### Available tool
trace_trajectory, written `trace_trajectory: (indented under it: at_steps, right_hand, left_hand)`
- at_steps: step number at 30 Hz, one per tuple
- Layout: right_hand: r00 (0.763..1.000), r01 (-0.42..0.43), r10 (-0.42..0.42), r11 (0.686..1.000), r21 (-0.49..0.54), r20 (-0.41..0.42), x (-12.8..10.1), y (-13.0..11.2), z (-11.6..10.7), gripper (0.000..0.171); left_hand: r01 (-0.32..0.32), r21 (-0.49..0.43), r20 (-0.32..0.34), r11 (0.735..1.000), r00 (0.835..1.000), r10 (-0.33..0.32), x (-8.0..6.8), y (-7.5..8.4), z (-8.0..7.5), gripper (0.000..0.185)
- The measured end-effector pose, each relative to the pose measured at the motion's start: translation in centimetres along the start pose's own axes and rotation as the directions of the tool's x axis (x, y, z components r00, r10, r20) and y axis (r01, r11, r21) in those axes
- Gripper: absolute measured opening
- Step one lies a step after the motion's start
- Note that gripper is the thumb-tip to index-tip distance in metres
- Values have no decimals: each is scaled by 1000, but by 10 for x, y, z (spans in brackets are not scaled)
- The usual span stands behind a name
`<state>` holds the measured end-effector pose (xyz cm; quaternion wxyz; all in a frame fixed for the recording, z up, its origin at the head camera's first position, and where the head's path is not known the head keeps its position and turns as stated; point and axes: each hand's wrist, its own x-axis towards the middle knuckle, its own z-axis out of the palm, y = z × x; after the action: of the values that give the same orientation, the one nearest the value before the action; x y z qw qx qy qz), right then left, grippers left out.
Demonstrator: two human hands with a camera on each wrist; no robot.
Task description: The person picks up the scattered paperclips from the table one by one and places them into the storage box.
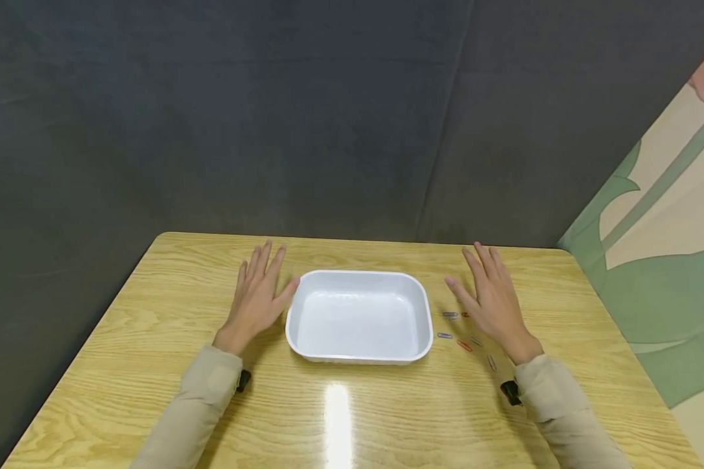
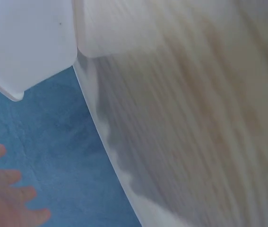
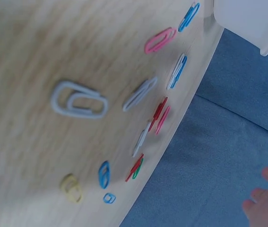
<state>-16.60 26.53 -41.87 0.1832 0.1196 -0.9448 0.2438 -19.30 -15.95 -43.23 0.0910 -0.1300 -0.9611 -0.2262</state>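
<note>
Paperclips [image 3: 79, 100], about thirteen, scattered beside one white tray [image 1: 359, 316].

White tray [image 1: 360, 357]; wood-grain table [image 1: 152, 339]; multicoloured paperclips [image 3: 79, 99].

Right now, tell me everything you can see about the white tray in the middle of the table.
The white rectangular plastic tray is shallow, with rounded corners, a raised rim and a glossy inside that holds nothing. It sits flat and upright on the light wooden table, long side toward the person. The left hand lies open beside its left rim, thumb close to it; whether they touch is unclear.
</note>
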Motion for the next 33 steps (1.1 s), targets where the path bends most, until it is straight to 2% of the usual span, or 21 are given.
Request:
trace_trajectory:
  at_steps: [9,22,33]
  right_hand:
    - [1000,-2,1,1000,31,13,-12,0,-3,65]
    - [999,3,-5,999,54,41,-26,-2,-4,65]
    - [990,-40,27,995,90,135,-36,-4,-10,69]
  left_hand:
    - [-24,-39,-6,999,1000,24,-6,8,3,73]
    - [-29,-99,24,995,999,32,-14,19,4,73]
    - [-69,-154,46,986,996,77,-21,26,6,71]
